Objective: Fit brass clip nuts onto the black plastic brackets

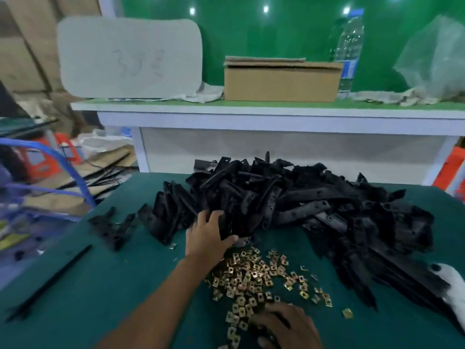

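Note:
A big heap of black plastic brackets (314, 205) covers the far and right side of the green table (113, 285). Several brass clip nuts (251, 275) lie scattered in front of the heap. My left hand (208, 238) reaches into the near edge of the heap, fingers and thumb curled round a black bracket (226, 226). My right hand (286, 326) lies low at the near edge of the nut pile, fingers bent down among the nuts. Whether it pinches a nut is hidden.
Two or three brackets (113, 227) lie apart at the left, and a long black strip (50, 280) lies near the left edge. Behind stands a white shelf (251, 114) with a cardboard box (281, 80), a water bottle (348, 51) and a plastic bag (432, 56).

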Demonstrator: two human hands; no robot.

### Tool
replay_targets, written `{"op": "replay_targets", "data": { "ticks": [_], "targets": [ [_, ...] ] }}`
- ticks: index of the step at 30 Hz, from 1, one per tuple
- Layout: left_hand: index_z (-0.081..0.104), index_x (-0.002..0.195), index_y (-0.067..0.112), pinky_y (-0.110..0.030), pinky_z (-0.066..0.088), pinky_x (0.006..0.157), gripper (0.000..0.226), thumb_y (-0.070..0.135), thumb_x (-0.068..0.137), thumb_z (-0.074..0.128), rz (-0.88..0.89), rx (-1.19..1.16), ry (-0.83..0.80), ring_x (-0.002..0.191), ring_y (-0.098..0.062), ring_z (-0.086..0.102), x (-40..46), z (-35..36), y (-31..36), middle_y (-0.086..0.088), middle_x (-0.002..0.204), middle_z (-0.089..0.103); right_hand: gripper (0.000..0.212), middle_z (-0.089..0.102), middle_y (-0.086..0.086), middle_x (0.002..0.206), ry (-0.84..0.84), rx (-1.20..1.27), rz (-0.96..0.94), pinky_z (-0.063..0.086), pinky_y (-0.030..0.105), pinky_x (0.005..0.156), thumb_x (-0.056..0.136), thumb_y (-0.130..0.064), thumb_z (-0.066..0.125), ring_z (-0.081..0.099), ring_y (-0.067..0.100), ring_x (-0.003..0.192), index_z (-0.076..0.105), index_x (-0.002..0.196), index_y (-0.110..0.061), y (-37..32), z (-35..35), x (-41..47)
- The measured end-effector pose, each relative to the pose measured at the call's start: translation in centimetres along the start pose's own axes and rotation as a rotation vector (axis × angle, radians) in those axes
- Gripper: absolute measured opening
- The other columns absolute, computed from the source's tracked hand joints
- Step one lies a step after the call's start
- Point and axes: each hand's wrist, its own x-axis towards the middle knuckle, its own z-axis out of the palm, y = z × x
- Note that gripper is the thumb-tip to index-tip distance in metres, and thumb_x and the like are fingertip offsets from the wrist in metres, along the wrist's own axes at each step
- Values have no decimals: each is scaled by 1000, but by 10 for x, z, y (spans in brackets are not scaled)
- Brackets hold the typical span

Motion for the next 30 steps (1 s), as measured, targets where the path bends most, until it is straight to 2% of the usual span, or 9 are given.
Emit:
{"op": "replay_targets", "data": {
  "ticks": [3, 7, 12, 16, 18, 20, 23, 27, 30],
  "targets": [
    [43, 127, 31, -44, 44, 102, 71, 54, 74, 83, -18, -154, 56, 117, -24, 54, 1, -4, 1, 3, 135, 35, 41, 59, -29, 93, 25, 41, -27, 47, 10, 78, 63, -36, 94, 57, -11, 84, 69, 92, -52, 4, 3, 1],
    [46, 113, 24, -32, 50, 89, 68, 54, 69, 88, 6, -325, 142, 102, -18, 51, -13, -20, 5, 4, 136, 24, 8, 63, -30, 84, 99, 21, 20, 50, 12, 69, 84, -45, 76, 64, -7, 74, 70, 84, -51, -4, -3, -1],
    [65, 123, 28, -42, 41, 113, 91, 93, 59, 62, 3, -537, 131, 137, -11, 33, -66, -47, 7, 18, 147, 23, 21, 70, -32, 88, 151, 330, 317, 43, 4, 78, 82, -31, 77, 65, -13, 83, 73, 89, -50, 0, -11, -4],
    [68, 92, 49, -57, 8, 122, 56, 96, 69, 48, 171, -192, 415, 156, -24, -2, -114, -58, -1, 0, 167, 13, 17, 77, -10, 83, 245, 1179, 748, 50, 11, 56, 85, -15, 71, 69, 2, 66, 78, 96, -26, 6, -23, 4],
    [73, 86, 43, -64, 6, 120, 56, 91, 75, 47, 256, -82, 497, 156, -32, -1, -126, -61, -6, -9, 168, 14, 29, 73, 5, 77, 250, 1703, 883, 50, 23, 44, 78, -13, 64, 67, 13, 57, 73, 105, -7, 8, -26, 9],
    [75, 78, 32, -69, 6, 118, 62, 88, 75, 49, 304, -87, 498, 155, -37, 2, -132, -62, -10, -15, 166, 18, 36, 69, 9, 74, 229, 1915, 935, 51, 25, 41, 76, -13, 59, 66, 16, 55, 69, 109, -2, 8, -31, 14],
    [75, 77, 33, -64, 7, 120, 62, 90, 70, 52, 340, -190, 424, 155, -32, 4, -136, -60, -9, -10, 165, 22, 33, 67, 12, 76, 188, 1966, 903, 52, 25, 40, 78, -8, 58, 66, 17, 56, 69, 108, -1, 5, -33, 18],
    [68, 101, 51, -51, 25, 117, 62, 97, 67, 47, 187, -710, 80, 145, -6, 19, -146, -61, -2, 21, 144, 35, 29, 60, 14, 71, 160, 2017, 892, 43, 24, 32, 79, -6, 53, 53, 15, 46, 61, 105, 1, -3, -20, 16],
    [70, 105, 28, -46, 34, 113, 70, 88, 74, 51, 5, -1206, -238, 136, -14, 44, -149, -67, -1, 9, 138, 56, 33, 57, 13, 72, 116, 2034, 882, 37, 22, 31, 75, -7, 67, 46, 13, 44, 62, 106, 2, -3, -10, 12]
  ]
}}
